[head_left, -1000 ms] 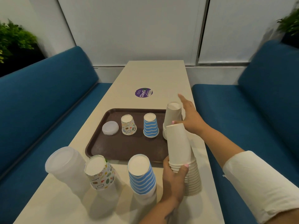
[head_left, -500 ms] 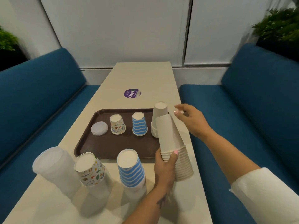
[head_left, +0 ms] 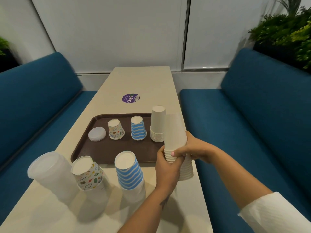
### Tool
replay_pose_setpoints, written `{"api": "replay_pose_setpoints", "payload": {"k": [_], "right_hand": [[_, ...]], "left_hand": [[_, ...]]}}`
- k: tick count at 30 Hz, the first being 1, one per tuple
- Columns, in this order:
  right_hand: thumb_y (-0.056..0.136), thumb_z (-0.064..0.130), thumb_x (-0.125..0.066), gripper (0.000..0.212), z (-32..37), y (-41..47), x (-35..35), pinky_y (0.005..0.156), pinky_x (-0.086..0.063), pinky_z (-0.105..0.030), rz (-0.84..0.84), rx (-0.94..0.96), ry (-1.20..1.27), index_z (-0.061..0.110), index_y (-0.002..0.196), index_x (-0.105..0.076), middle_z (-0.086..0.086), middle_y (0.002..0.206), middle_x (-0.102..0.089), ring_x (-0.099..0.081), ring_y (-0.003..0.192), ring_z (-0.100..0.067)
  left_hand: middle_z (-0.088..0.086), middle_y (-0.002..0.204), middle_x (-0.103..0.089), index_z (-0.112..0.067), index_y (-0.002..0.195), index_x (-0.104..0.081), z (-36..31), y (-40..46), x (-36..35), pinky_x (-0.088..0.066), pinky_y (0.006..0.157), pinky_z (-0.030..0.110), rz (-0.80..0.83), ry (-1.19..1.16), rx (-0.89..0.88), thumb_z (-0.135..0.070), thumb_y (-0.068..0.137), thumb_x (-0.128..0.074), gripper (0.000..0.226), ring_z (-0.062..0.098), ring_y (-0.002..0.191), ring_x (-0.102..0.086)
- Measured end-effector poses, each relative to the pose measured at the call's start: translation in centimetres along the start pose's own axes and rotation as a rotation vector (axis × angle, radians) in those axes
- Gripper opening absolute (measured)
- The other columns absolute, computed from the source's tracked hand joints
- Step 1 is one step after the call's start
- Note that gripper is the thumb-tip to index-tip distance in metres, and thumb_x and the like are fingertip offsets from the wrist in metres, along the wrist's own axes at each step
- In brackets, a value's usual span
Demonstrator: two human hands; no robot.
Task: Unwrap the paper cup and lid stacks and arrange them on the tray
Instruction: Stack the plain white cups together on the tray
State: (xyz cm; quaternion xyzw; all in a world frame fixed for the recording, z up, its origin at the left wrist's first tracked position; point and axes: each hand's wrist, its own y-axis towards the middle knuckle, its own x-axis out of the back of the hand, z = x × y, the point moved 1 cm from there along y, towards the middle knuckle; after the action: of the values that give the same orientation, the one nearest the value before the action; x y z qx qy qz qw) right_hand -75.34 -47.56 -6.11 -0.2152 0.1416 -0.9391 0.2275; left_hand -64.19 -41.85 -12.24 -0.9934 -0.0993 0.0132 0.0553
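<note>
A tall stack of plain white cups [head_left: 175, 132] stands upside down at the table's right edge. My left hand [head_left: 165, 170] grips its middle rims and my right hand [head_left: 193, 149] clasps it from the right. On the brown tray [head_left: 109, 153] stand a shorter plain white stack [head_left: 157, 123], a blue striped cup [head_left: 138, 128], a patterned cup [head_left: 116, 129] and a small pile of lids [head_left: 97, 134]. In front of the tray, left to right, stand a wrapped lid stack [head_left: 50, 172], a wrapped patterned cup stack [head_left: 88, 174] and a wrapped blue striped cup stack [head_left: 129, 171].
The cream table [head_left: 139, 81] runs away from me between two blue benches [head_left: 252, 115]. A purple round sticker [head_left: 131, 98] lies beyond the tray. Plants [head_left: 286, 31] stand behind the right bench.
My right hand left the white stack on the tray and came back to the stack held by my left hand, now clasping it. The camera view shifted right.
</note>
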Motion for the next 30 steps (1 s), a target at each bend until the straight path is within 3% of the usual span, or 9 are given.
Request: {"api": "replay_pose_setpoints", "payload": {"k": [5, 11, 20, 24, 27, 30], "right_hand": [[0.056, 0.030, -0.083, 0.080, -0.6, 0.4, 0.1, 0.077, -0.057, -0.032, -0.006, 0.002, 0.071, 0.025, 0.127, -0.045, -0.005, 0.120, -0.060, -0.060, 0.111, -0.021], [0.068, 0.021, -0.084, 0.061, -0.3, 0.4, 0.0, 0.081, -0.057, -0.035, -0.018, -0.005, 0.093, 0.031, 0.115, -0.046, -0.004, 0.119, -0.060, -0.059, 0.110, -0.020], [0.057, 0.036, -0.082, 0.085, -0.1, 1.0, 0.0, 0.089, -0.055, -0.043, -0.073, -0.023, 0.090, 0.029, 0.129, -0.038, 0.000, 0.122, -0.057, -0.057, 0.112, -0.020], [0.066, 0.028, -0.083, 0.074, 0.2, 1.2, 0.3, 0.085, -0.057, -0.042, -0.078, -0.012, 0.124, 0.028, 0.127, -0.041, -0.001, 0.121, -0.058, -0.058, 0.110, -0.020], [0.055, 0.035, -0.082, 0.085, 1.0, 1.3, 1.0, 0.089, -0.055, -0.047, -0.111, 0.007, 0.146, 0.028, 0.129, -0.040, 0.000, 0.122, -0.059, -0.058, 0.112, -0.022], [0.057, 0.035, -0.081, 0.084, 2.2, 1.6, 1.7, 0.094, -0.052, -0.051, -0.141, 0.046, 0.153, 0.029, 0.129, -0.039, 0.000, 0.122, -0.059, -0.057, 0.112, -0.023]], "left_hand": [[-0.013, 0.106, -0.067, -0.037, 0.109, -0.053, 0.1, 0.3, 0.0, -0.053, 0.082, 0.024, 0.032, 0.012, -0.073, -0.059, 0.053, -0.073, 0.064, 0.002, 0.096, -0.065], [-0.011, 0.106, -0.068, -0.033, 0.113, -0.056, 0.3, 0.8, 0.0, -0.054, 0.084, 0.030, 0.015, 0.019, -0.063, -0.057, 0.053, -0.071, 0.066, 0.005, 0.095, -0.065], [-0.013, 0.106, -0.067, -0.037, 0.110, -0.055, 0.2, 0.9, 0.0, -0.054, 0.085, 0.030, 0.017, 0.007, -0.059, -0.060, 0.054, -0.071, 0.062, 0.004, 0.094, -0.065], [-0.013, 0.106, -0.067, -0.038, 0.110, -0.054, 0.2, 0.8, 0.2, -0.054, 0.084, 0.027, 0.020, 0.007, -0.065, -0.059, 0.055, -0.071, 0.062, 0.001, 0.092, -0.065], [-0.011, 0.110, -0.065, -0.033, 0.120, -0.052, 0.4, 0.6, 0.4, -0.053, 0.086, 0.028, 0.019, 0.002, -0.070, -0.058, 0.055, -0.072, 0.072, 0.003, 0.097, -0.064], [-0.010, 0.112, -0.064, -0.037, 0.117, -0.047, 0.6, 0.4, 0.8, -0.053, 0.085, 0.028, 0.016, 0.028, -0.054, -0.057, 0.055, -0.073, 0.070, 0.004, 0.097, -0.063]]}}
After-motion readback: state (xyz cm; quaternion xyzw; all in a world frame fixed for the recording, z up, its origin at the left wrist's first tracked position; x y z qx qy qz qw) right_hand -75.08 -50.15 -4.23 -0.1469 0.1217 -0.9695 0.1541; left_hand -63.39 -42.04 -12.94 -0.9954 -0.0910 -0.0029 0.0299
